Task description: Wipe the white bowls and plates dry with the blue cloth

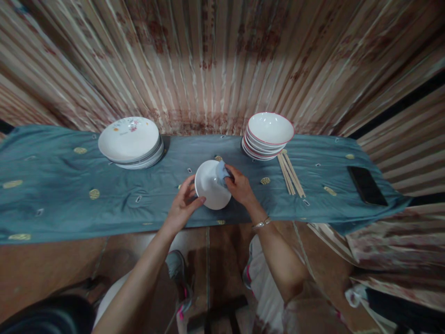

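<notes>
A white bowl is at the front middle of the cloth-covered table, tilted between my hands. My left hand grips its left rim, with the thumb on the near side and the fingers around the far side. A light blue cloth or sponge is pinched in my right hand and pressed against the bowl's upper right part. Whether the bowl's inside or underside faces me I cannot tell.
A stack of white plates with a flower pattern stands at the back left. Red-rimmed bowls are stacked at the back right, beside several wooden chopsticks. A black phone lies near the right end. A pleated curtain hangs behind the table.
</notes>
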Motion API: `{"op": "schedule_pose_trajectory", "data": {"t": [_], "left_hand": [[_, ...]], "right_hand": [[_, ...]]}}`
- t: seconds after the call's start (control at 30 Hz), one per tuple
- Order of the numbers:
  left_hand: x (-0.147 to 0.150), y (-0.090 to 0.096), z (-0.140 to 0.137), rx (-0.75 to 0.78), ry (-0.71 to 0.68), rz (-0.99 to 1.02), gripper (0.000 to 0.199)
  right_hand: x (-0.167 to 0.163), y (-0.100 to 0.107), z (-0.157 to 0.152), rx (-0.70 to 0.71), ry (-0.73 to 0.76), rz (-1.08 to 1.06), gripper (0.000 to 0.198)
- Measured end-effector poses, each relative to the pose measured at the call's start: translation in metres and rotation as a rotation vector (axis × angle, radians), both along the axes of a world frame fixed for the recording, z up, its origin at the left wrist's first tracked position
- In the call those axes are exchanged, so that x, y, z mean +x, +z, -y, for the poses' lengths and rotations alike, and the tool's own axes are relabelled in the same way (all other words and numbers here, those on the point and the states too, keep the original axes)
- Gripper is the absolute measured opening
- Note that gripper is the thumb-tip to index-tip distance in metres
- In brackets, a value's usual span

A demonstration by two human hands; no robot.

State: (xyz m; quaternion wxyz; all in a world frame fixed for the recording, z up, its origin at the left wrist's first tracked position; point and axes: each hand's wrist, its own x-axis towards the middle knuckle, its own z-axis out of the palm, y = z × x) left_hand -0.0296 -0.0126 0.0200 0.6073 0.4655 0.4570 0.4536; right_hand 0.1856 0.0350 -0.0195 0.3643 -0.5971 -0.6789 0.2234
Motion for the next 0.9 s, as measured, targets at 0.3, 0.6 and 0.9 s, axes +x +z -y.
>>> {"op": "schedule_pose_trajectory", "data": {"t": [0.3,0.6,0.9], "left_hand": [[-0.007,-0.003,-0.002,-0.151,0.156,0.081,0.059],[-0.008,0.000,-0.001,-0.155,0.103,-0.014,0.067],[-0.009,0.002,-0.003,-0.177,0.062,-0.004,0.056]], "right_hand": [[-0.005,0.010,0.004,0.077,0.056,-0.041,0.047],[-0.014,0.019,0.009,0.154,0.147,-0.065,0.044],[-0.014,0.018,0.008,0.155,0.158,-0.040,0.044]]}}
